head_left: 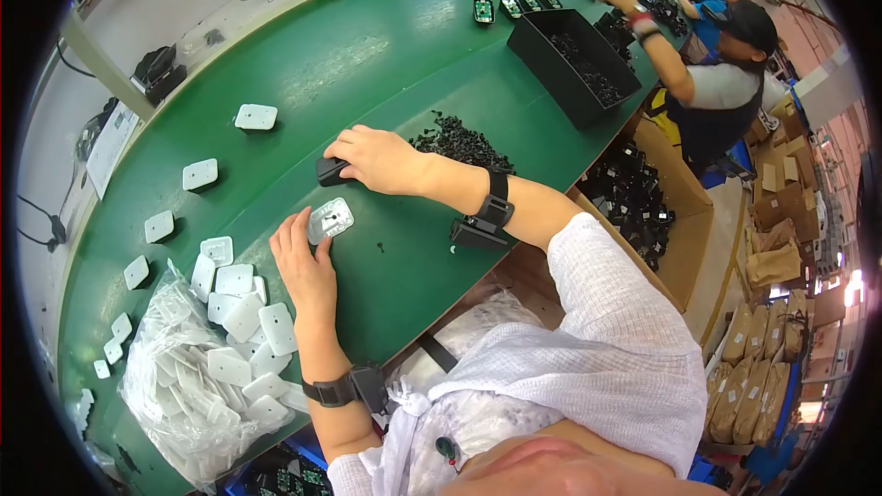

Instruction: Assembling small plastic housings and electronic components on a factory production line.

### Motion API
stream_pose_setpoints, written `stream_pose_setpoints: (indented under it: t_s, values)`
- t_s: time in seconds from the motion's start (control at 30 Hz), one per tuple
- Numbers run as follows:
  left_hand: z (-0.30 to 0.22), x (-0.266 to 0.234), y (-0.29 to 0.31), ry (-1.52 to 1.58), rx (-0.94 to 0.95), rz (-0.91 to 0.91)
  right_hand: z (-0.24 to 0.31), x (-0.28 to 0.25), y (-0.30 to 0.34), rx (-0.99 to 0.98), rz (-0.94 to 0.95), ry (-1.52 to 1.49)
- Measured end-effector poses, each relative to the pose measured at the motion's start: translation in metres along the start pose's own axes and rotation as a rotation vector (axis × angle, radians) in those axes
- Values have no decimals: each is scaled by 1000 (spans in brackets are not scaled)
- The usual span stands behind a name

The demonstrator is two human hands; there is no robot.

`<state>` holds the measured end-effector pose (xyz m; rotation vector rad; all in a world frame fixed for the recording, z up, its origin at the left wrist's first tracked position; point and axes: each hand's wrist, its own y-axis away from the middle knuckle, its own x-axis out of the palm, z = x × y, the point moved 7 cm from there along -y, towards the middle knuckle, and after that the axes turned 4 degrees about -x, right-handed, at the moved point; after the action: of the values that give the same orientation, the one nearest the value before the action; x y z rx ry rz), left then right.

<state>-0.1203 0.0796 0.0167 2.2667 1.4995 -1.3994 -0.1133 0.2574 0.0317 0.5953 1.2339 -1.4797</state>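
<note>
My right hand is closed over a small black plastic case on the green table. Just nearer to me, my left hand has its fingers and thumb at the left edge of a whitish rounded plastic cover, gripping it. Its recessed side with small holes faces up. Beyond my right wrist lies a heap of small black parts. A bulging clear bag of white covers stands at my left, with loose white covers spilling from its mouth.
Cases with white tops form a spaced row along the table's left side. A black bin of small parts and several cases with green circuit boards stand farther off. A carton of black cases is at right, near a co-worker.
</note>
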Motion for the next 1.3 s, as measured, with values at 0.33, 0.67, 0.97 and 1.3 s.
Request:
stream_pose_setpoints:
  t_s: [0.33, 0.67, 0.97, 1.3]
  values:
    - [14, -1, 1, 135, -45, -73, 4, -24, -1, -3, -73, -178]
    - [28, -13, 2, 345, -242, -191, 54, -16, -1, -124, 115, -270]
    - [23, -24, 5, 307, -173, -202, 70, 0, -2, -189, 155, -166]
    - [16, -24, 7, 64, -121, -115, 78, 8, 10, -243, 71, -33]
